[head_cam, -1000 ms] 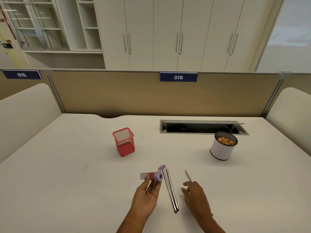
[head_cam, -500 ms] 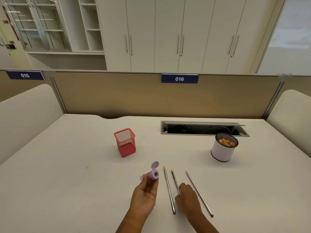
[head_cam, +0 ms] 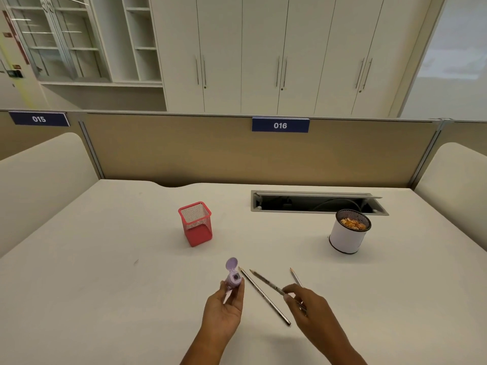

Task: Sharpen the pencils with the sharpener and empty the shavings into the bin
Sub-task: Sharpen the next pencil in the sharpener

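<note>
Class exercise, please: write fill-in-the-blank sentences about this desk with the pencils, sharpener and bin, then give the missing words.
1. The left hand holds the purple sharpener, whose lid is flipped ____.
2. The right hand pinches one pencil; ____ other pencils lie on the table.
3. The white bin contains orange ____.
4. The mesh holder is coloured ____.
Missing words: open; two; shavings; red.
</note>
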### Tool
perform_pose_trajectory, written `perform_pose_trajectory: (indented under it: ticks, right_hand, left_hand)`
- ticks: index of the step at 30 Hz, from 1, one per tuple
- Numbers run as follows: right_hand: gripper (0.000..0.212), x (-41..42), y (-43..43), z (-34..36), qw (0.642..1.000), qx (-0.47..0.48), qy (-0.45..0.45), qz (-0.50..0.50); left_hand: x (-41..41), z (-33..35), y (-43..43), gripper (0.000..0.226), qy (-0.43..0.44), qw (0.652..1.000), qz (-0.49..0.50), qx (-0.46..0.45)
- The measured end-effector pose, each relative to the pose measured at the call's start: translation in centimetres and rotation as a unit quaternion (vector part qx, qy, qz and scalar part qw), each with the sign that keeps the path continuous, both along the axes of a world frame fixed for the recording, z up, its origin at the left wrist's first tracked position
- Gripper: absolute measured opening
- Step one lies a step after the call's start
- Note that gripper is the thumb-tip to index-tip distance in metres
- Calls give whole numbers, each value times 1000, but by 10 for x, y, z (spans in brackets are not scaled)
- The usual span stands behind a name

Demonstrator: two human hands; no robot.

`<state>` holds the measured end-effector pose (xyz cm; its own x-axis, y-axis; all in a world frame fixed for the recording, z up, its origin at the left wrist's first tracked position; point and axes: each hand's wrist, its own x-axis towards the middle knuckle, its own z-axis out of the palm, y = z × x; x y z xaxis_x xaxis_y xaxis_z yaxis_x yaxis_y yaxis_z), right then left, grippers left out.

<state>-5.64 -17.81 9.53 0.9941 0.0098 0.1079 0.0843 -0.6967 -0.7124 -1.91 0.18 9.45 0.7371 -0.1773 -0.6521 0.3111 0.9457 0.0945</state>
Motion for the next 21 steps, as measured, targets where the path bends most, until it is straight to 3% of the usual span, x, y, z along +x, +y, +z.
perform_pose_trajectory:
  ticks: [9, 12, 16, 21]
  right_hand:
    - [23, -14, 0, 25, 986, -129, -107, 21]
    - [24, -16, 2, 31, 967, -214, -138, 9]
    - [37, -12, 2, 37, 937, -290, -195, 20]
    - [37, -8, -2, 37, 917, -317, -240, 25]
  left_hand:
    - [-5, 4, -5, 12, -44, 997, -19, 54]
    - [-8, 6, -7, 15, -79, 993, -26, 83]
    - [-11, 9, -11, 7, -146, 971, -40, 185]
    - [-5, 15, -17, 31, -171, 946, -34, 273]
